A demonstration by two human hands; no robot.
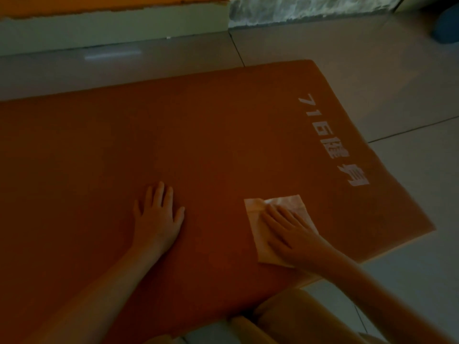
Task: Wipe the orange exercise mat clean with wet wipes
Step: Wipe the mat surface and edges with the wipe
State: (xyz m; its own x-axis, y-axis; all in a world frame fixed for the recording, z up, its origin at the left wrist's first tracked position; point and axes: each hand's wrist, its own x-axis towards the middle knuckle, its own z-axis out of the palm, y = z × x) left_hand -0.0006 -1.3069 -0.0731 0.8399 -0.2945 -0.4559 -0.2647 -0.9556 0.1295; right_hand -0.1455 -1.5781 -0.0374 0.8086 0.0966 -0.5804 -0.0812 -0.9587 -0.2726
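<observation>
Your right hand (285, 229) lies flat, fingers straight, pressing the white rectangular wet wipe (278, 219) onto the flat orange foam exercise mat (173, 135) spread on the grey tiled floor (409, 95). Your left hand (159, 214) rests open on the mat beside it, bracing. Nothing pinches the wipe, so a fast stroke could bunch it or slide your palm off. The white printed lettering (335, 140), beyond your right fingertips, may go unwiped.

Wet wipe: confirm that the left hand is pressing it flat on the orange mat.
Wrong hand. The head view shows the right hand pressing the wet wipe flat on the orange mat; the left hand rests bare on the mat.
</observation>
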